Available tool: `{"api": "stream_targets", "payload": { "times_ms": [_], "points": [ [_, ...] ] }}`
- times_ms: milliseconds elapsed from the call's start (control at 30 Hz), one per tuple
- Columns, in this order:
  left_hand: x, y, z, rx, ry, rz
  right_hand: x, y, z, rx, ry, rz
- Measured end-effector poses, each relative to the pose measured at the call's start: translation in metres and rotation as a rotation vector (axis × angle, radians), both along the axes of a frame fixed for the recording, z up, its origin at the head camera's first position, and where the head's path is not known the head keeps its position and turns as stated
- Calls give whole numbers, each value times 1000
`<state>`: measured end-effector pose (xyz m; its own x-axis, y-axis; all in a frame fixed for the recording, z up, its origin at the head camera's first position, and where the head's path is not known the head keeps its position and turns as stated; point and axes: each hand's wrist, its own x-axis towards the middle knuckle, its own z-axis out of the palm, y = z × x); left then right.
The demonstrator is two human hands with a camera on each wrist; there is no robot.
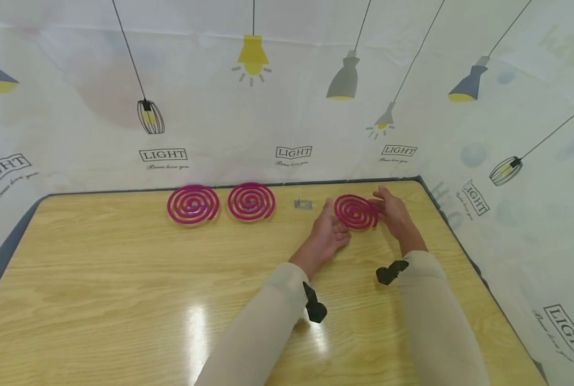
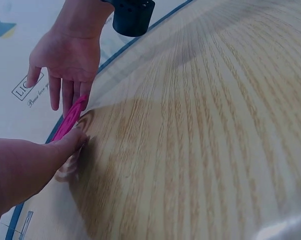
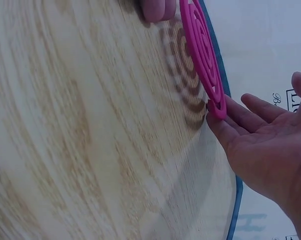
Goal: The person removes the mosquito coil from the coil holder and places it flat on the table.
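Observation:
A magenta spiral mosquito coil (image 1: 356,213) is held slightly tilted above the table between both hands, with its shadow under it in the right wrist view. My left hand (image 1: 323,236) supports its left edge with extended fingers, thumb pointing up. On the other side, the fingertips of my right hand (image 1: 393,212) touch the coil's outer end, the fingers nearly straight and the palm turned inward. Left of the hands, a small flat metal stand (image 1: 303,204) lies on the table. Farther left, two more magenta coils, one middle (image 1: 251,201) and one leftmost (image 1: 193,205), sit over metal pieces.
The wooden table (image 1: 123,289) ends at a dark back edge. A white sheet (image 1: 209,118) printed with lamps rises behind it and along the sides. Each sleeve carries a black wrist mount, the left one (image 1: 314,305) and the right one (image 1: 391,272).

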<state>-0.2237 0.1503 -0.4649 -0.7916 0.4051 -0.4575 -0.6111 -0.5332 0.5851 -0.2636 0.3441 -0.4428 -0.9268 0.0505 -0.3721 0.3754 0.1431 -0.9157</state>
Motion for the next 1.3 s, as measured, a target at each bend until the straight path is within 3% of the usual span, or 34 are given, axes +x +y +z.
{"api": "stream_targets", "payload": {
  "times_ms": [367, 800, 1300],
  "points": [
    [-1, -6, -7, 30, -17, -50, -3, -5, -2, 52, -9, 14],
    [1, -6, -11, 54, -19, -44, -2, -2, -4, 122, -11, -29],
    [2, -11, 0, 57, 17, -40, -1, 5, 4, 105, 6, -45]
  ]
}}
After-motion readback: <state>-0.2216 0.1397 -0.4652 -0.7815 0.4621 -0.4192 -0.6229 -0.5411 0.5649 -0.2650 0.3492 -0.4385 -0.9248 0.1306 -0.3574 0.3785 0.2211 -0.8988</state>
